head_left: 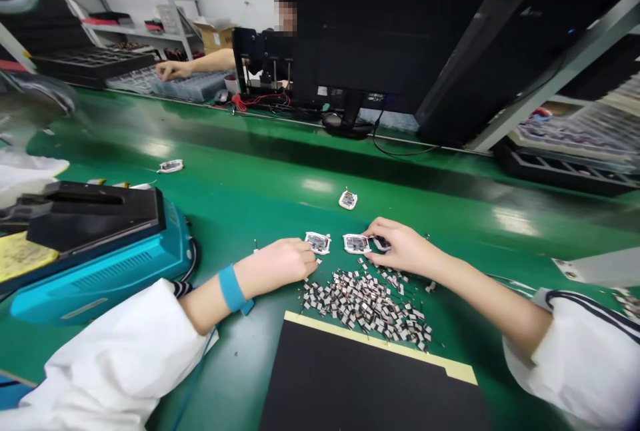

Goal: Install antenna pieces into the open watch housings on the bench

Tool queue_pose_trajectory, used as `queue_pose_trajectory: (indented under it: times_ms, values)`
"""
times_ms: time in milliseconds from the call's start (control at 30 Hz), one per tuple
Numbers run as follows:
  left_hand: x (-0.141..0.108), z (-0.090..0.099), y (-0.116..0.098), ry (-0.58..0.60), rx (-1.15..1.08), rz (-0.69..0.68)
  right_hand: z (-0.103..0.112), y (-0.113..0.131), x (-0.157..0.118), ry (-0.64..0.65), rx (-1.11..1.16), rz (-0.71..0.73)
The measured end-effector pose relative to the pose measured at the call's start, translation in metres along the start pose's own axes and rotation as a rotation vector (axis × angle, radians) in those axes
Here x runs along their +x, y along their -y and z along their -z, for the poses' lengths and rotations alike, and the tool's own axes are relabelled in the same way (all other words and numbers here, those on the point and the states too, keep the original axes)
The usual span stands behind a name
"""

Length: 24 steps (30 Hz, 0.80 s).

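Note:
My left hand [285, 262], with a teal strap on its wrist, has its fingers closed at the left edge of a white-rimmed circuit piece [318, 242]. To the right, my right hand [400, 244] grips a second white-rimmed circuit piece [357, 243] between thumb and forefinger. A dark object [382, 243] shows within the curl of that hand. Just below both hands spreads a pile of small silvery parts [367, 304]. Another circuit piece [348, 200] lies farther back on the green mat.
A black sheet with a yellow edge [375, 378] lies in front. At left stands a teal device [105, 278]; a circuit piece [171, 166] lies behind it. A monitor [385, 44] stands at the back, with another person's hand [174, 70] beyond the bench.

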State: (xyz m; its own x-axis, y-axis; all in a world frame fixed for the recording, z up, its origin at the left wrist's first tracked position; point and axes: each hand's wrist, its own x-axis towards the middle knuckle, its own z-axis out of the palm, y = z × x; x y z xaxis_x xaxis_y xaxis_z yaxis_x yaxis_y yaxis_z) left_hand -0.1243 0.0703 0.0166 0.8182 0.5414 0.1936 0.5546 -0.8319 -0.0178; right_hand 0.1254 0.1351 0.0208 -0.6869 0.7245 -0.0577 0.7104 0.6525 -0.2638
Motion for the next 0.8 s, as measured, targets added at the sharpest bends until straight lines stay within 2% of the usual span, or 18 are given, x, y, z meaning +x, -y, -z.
queue_pose_trajectory:
  times_ms: [100,200,267,333,467,533,633,700,800]
  values:
    - [-0.003,0.001,0.005,0.015,-0.001,-0.040,0.008,-0.014,-0.014,0.041,0.010,0.010]
    - [-0.005,0.006,0.008,-0.030,-0.019,0.029,0.019,-0.029,-0.013,0.031,-0.018,0.042]
    - [-0.004,0.007,0.011,-0.077,-0.058,0.099,0.024,-0.035,0.003,-0.045,-0.080,0.091]
    - [-0.002,0.005,0.014,-0.108,-0.130,0.162,0.025,-0.036,0.031,-0.089,-0.147,0.152]
    - [0.002,-0.005,0.018,-0.046,-0.185,0.196,0.021,-0.034,0.090,0.004,-0.173,0.205]
    - [0.002,-0.009,0.017,-0.017,-0.148,0.186,0.022,-0.035,0.105,0.044,-0.172,0.218]
    - [0.001,-0.012,0.014,0.002,-0.097,0.185,0.030,-0.039,0.098,0.058,-0.159,0.211]
    - [0.002,-0.015,0.012,-0.012,-0.094,0.181,0.034,-0.042,0.078,0.056,-0.133,0.197]
    - [0.005,-0.020,0.012,-0.097,-0.216,0.209,0.034,-0.050,0.038,0.080,-0.079,0.178]
